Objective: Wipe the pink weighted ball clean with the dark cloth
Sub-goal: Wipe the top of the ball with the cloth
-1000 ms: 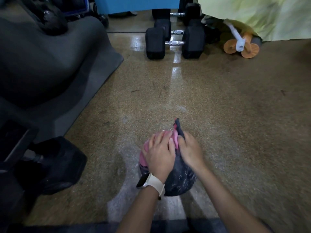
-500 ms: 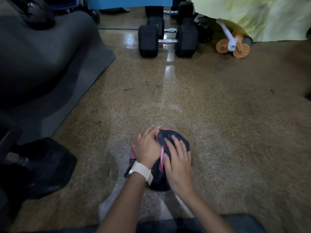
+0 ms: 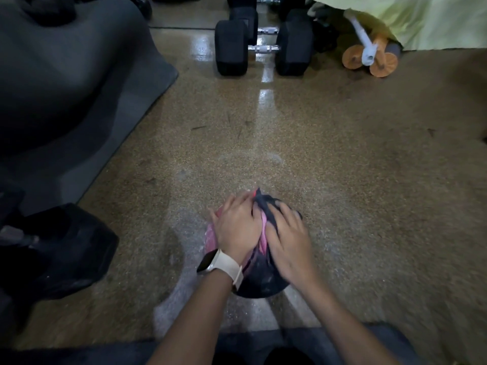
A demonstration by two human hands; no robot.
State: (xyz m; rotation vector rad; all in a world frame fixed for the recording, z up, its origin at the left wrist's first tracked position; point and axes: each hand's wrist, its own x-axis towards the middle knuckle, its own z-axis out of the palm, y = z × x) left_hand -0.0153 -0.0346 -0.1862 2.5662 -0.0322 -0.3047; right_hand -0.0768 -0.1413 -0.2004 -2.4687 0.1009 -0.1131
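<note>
Beneath the left hand and right hand lies the pink ball.

The dark cloth hides most of the pink ball.

The ball is shown in pink. The cloth is seen as near-black, dusted with pale flecks, and a pink streak is noted among its folds. The floor is speckled in tan and brown. The 2 dumbbells are coloured black, with silver bars. The mat is dark grey, the sheet pale yellow-green, the wheels orange, the watch strap cream.
</note>
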